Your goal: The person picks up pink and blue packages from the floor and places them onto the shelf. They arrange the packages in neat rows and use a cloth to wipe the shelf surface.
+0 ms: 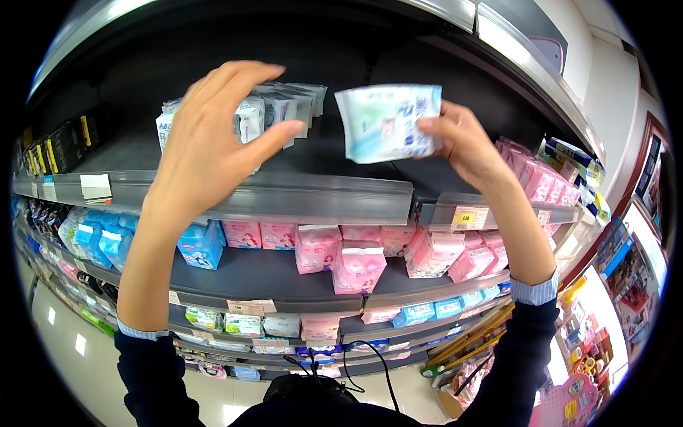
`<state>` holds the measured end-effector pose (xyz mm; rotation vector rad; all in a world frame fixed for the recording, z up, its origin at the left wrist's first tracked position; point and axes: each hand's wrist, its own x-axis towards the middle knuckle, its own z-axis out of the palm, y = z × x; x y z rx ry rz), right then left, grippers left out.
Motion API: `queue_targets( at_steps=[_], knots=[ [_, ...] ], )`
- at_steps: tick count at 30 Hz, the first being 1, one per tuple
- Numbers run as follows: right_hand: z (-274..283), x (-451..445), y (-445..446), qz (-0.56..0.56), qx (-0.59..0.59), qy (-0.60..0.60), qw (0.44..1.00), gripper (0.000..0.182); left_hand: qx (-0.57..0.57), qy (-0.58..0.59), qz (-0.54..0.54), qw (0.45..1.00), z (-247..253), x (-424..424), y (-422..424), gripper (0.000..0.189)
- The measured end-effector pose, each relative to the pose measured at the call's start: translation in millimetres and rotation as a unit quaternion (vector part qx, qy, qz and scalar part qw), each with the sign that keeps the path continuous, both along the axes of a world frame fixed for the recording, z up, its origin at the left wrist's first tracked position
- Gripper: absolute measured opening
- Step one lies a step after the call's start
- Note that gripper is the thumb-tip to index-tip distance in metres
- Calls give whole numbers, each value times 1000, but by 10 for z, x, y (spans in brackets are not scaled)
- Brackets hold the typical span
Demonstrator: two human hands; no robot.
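Observation:
My right hand (465, 140) grips a white and pale-blue soft pack (368, 125) by its right edge, thumb in front. The pack is slightly blurred and is held up in front of the dark upper shelf. My left hand (205, 136) is raised further left, thumb and fingers spread with nothing between them. Behind it stands a row of white and grey packs (280, 107), one behind another towards the back of the shelf. The left hand hides part of this row; whether its fingers touch a pack, I cannot tell.
A grey shelf lip (320, 197) runs below both hands. Black boxes (61, 144) stand at the far left, pink packs (536, 171) at the right. On the shelf below are blue packs (200, 245) and pink packs (360, 269). Cables (381, 363) hang near my body.

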<state>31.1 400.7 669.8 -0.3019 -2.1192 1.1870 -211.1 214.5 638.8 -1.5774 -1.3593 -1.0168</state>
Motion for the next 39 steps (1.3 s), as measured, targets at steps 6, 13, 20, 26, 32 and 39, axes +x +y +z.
queue_targets(
  at_steps=[6, 13, 20, 26, 32, 39],
  knots=[
    [151, 186, -408, 66, 101, 1, 993, 40, -193, -265, -395, 858, 17, 600, 204, 73],
    [-323, 1478, -361, -169, 227, 157, 946, 33, -215, -382, -511, 740, -943, 868, 159, 72],
    [-1817, 3550, 1107, -610, 160, 7, 776, 15, -269, -676, -610, 315, -1927, 898, 98, 79],
    [-2954, 3782, 1994, -547, 332, -247, 728, 49, -246, -723, -570, 304, -2189, 1076, 136, 83],
    [-3334, 4202, 2347, -625, 255, -173, 717, 40, -244, -776, -563, 147, -2139, 1205, 310, 80],
    [-2635, 3468, 789, -677, 130, 187, 700, 34, -248, -770, -548, 210, -2190, 1156, 275, 85]
  ],
)
